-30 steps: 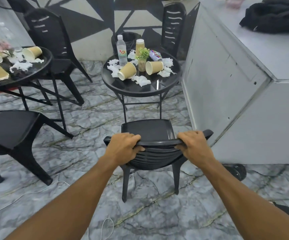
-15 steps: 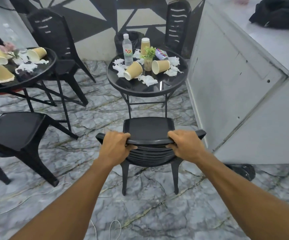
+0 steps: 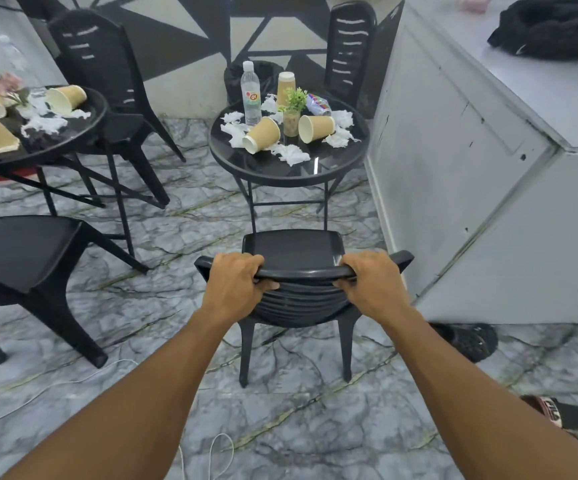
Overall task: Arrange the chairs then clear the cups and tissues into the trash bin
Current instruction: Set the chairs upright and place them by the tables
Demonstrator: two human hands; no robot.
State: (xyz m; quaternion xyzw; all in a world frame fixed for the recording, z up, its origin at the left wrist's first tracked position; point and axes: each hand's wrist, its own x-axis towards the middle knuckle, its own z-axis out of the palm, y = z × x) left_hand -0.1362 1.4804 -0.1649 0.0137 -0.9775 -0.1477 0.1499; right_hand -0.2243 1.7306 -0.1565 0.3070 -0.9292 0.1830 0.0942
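Observation:
A black plastic chair (image 3: 292, 247) stands in front of me, its seat facing a round black table (image 3: 280, 173). My left hand (image 3: 233, 285) and my right hand (image 3: 372, 284) both grip the top rail of the chair's backrest. On the table lie tan paper cups (image 3: 261, 135) (image 3: 315, 128) on their sides among crumpled white tissues (image 3: 291, 154), with a water bottle (image 3: 250, 95) and a small plant (image 3: 292, 112). A black trash bin (image 3: 265, 72) stands behind the table, partly hidden.
A second round table (image 3: 72, 140) at left carries more cups and tissues. Black chairs stand at far left (image 3: 20, 258), behind the left table (image 3: 103, 74) and behind the near table (image 3: 349, 50). A grey counter (image 3: 471, 168) walls the right side. Sandals (image 3: 467, 337) and a white cable (image 3: 55, 382) lie on the marble floor.
The chair has moved forward, its seat now close to the table's front legs. Both hands keep the same grip on the backrest.

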